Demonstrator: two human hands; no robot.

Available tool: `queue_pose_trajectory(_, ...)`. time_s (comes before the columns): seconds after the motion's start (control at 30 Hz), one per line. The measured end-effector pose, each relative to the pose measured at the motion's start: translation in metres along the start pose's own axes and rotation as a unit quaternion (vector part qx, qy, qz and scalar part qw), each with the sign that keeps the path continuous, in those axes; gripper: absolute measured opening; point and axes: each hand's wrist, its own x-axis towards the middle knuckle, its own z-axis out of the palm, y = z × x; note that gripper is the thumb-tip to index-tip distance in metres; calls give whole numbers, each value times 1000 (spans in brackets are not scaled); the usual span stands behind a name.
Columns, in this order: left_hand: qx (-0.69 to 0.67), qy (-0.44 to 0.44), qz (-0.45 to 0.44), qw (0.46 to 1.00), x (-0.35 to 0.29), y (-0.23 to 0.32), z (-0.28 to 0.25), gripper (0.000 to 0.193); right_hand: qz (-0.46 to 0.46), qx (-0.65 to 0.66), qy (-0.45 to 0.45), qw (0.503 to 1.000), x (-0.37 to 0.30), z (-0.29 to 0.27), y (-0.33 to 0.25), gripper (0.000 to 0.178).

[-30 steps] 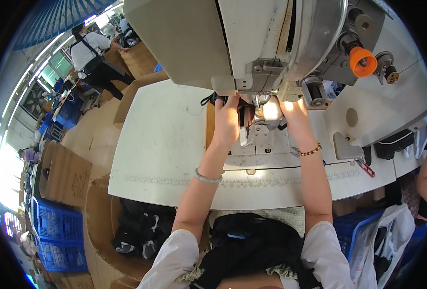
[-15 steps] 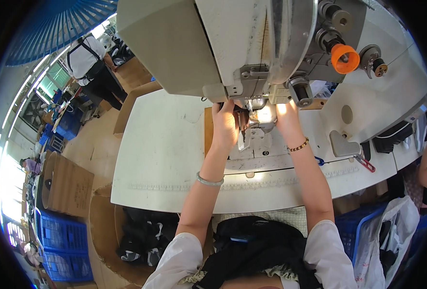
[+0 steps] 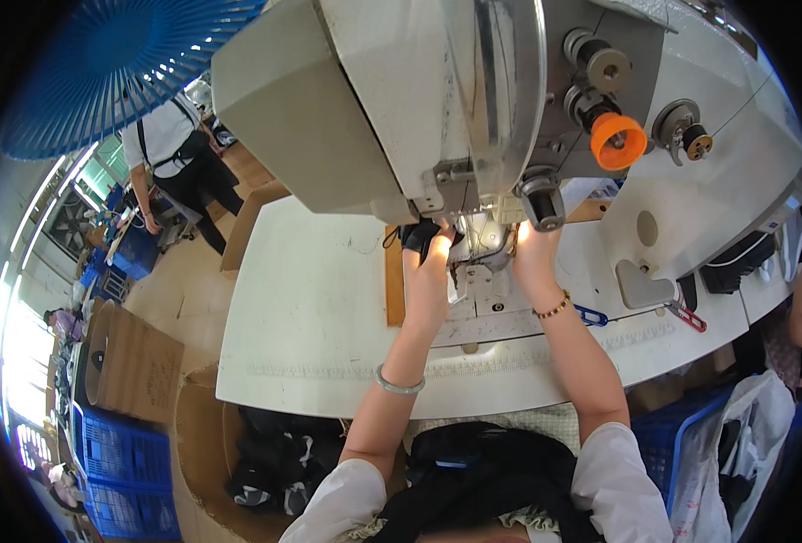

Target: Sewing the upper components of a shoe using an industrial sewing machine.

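A large white-and-grey sewing machine [image 3: 401, 90] stands in front of me, its lamp lighting the needle area [image 3: 484, 237]. My left hand [image 3: 428, 285] is left of the needle, its fingers closed on a black piece of fabric [image 3: 416, 237] that shows beneath the machine head. To the right of the needle, my right hand [image 3: 537, 262] reaches up beside the presser foot. Its fingertips are partly hidden by the machine head and washed out by the lamp, so its grip is unclear. A black cloth bundle [image 3: 491, 462] lies on my lap.
On the white table [image 3: 301, 317], blue-handled snips [image 3: 591, 316] and a red-handled tool [image 3: 688, 317] lie at the right. A cardboard box [image 3: 204, 452] with black pieces stands below left, a blue crate [image 3: 641, 439] below right. A blue fan [image 3: 102, 63] and another person [image 3: 170, 136] are at upper left.
The whole view has shifted, so the machine sits lower and more leftward. More black fabric shows at my left hand. Both hands stay by the needle. The other person's arm now hangs down.
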Motion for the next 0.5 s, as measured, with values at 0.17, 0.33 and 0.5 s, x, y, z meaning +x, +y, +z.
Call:
queue_pose_trajectory(0.17,-85,12,-30,996,3,-9,-3,11,66,-109,-77,989,-3,-13,-22,16)
queue_pose_trajectory(0.33,-39,-27,72,996,-5,-15,-5,12,71,-21,-54,996,-7,-13,-13,18)
queue_pose_trajectory(0.5,284,-8,308,908,-15,-15,-5,15,71,-8,-81,994,-7,-16,-6,19)
